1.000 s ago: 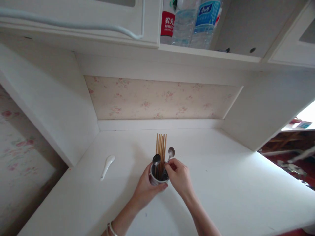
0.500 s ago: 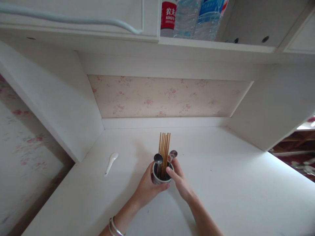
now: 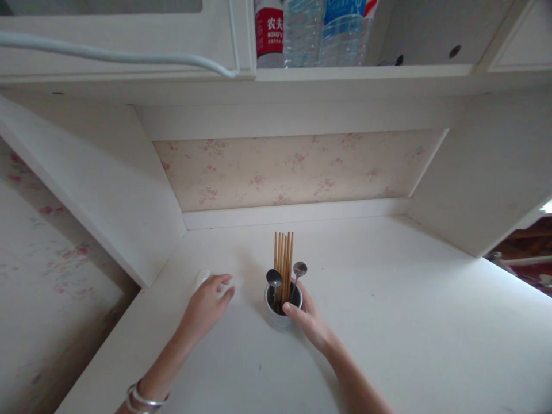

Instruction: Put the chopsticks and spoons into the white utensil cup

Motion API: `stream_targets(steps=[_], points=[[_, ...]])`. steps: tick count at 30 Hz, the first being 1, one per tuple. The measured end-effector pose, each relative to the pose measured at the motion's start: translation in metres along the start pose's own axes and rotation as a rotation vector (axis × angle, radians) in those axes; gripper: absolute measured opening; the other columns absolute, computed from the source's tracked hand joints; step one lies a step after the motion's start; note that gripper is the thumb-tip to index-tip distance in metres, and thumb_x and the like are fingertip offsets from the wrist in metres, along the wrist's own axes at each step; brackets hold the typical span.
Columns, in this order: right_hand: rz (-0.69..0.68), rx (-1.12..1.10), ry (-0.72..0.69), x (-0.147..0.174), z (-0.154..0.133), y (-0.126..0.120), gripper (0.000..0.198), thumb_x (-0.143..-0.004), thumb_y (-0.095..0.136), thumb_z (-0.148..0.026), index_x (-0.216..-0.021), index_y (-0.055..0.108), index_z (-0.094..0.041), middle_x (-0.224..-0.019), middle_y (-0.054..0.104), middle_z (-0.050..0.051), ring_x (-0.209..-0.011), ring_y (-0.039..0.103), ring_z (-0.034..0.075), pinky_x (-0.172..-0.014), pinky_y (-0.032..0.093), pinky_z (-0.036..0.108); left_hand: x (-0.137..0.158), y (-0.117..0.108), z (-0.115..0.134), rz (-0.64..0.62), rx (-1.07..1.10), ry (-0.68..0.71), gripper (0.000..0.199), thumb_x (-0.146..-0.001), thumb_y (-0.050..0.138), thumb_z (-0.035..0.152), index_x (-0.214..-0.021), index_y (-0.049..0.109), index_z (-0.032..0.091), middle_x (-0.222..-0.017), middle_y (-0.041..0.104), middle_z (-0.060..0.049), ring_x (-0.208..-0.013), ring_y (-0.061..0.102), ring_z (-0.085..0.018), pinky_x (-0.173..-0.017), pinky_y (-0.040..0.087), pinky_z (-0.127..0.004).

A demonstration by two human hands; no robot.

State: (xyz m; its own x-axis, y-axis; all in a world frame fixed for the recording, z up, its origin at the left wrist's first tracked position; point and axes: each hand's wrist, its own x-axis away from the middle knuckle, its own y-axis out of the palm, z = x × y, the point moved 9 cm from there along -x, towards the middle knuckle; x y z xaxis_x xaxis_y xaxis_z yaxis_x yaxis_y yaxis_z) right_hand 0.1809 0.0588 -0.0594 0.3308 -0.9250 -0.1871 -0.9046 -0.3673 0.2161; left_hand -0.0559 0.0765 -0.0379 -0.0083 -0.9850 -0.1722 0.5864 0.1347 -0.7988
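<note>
A round light-coloured utensil holder (image 3: 279, 322) stands upright on the white desk. Several wooden chopsticks (image 3: 283, 259) rise from it, with one metal spoon (image 3: 273, 278) leaning left and another metal spoon (image 3: 300, 269) leaning right. My right hand (image 3: 308, 319) grips the holder's right side, thumb over the rim. To the left, my left hand (image 3: 209, 302) is off the holder, its fingers curved and apart with nothing between them. It hovers by a white soup spoon (image 3: 202, 278) on the desk; the hand hides the spoon's handle.
A shelf overhead holds several plastic bottles (image 3: 302, 34). A white cable (image 3: 116, 54) runs in front of the upper left cabinet. White side panels (image 3: 99, 190) flank the desk (image 3: 388, 322), and floral wallpaper (image 3: 297, 167) covers the back wall.
My left hand has let go of the utensil holder and moved left to the white soup spoon. My right hand stays on the holder. The view has shifted slightly.
</note>
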Motion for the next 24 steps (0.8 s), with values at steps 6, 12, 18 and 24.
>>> stream_targets(steps=[6,12,18,24], points=[[-0.005,0.001,-0.016,-0.001,0.004,-0.001,0.059,-0.080,0.068,-0.045,-0.132,0.048,-0.025,-0.122,0.061,0.008,-0.115,0.054,0.029,-0.100,0.038,0.045,-0.034,-0.024,-0.074,-0.044,-0.573,-0.128,0.041,-0.086,0.045,0.044,-0.114,0.058,0.018,-0.106,0.062,-0.013,-0.096,0.061,-0.027,-0.084,0.045,-0.038],[-0.005,0.010,-0.031,-0.002,0.003,-0.003,0.058,-0.079,0.068,-0.046,-0.129,0.049,-0.024,-0.121,0.061,0.008,-0.114,0.053,0.029,-0.099,0.039,0.044,-0.043,-0.011,-0.104,-0.200,-0.541,-0.206,0.040,-0.085,0.039,0.045,-0.095,0.065,0.017,-0.101,0.065,-0.016,-0.086,0.065,-0.030,-0.075,0.045,-0.038],[-0.012,0.031,-0.024,-0.001,0.001,-0.004,0.056,-0.080,0.068,-0.045,-0.129,0.050,-0.023,-0.120,0.061,0.008,-0.113,0.053,0.029,-0.099,0.039,0.045,-0.054,-0.015,-0.093,-0.232,-0.394,-0.182,0.030,-0.084,0.042,0.039,-0.086,0.066,0.020,-0.089,0.072,-0.009,-0.088,0.066,-0.026,-0.072,0.044,-0.030],[-0.019,0.030,-0.020,-0.001,-0.002,-0.002,0.058,-0.080,0.067,-0.046,-0.130,0.049,-0.022,-0.124,0.060,0.008,-0.114,0.053,0.028,-0.099,0.039,0.043,-0.050,-0.030,-0.031,-0.067,0.096,-0.136,0.050,-0.088,0.034,0.054,-0.104,0.061,0.015,-0.093,0.071,-0.009,-0.077,0.067,-0.022,-0.070,0.050,-0.030]])
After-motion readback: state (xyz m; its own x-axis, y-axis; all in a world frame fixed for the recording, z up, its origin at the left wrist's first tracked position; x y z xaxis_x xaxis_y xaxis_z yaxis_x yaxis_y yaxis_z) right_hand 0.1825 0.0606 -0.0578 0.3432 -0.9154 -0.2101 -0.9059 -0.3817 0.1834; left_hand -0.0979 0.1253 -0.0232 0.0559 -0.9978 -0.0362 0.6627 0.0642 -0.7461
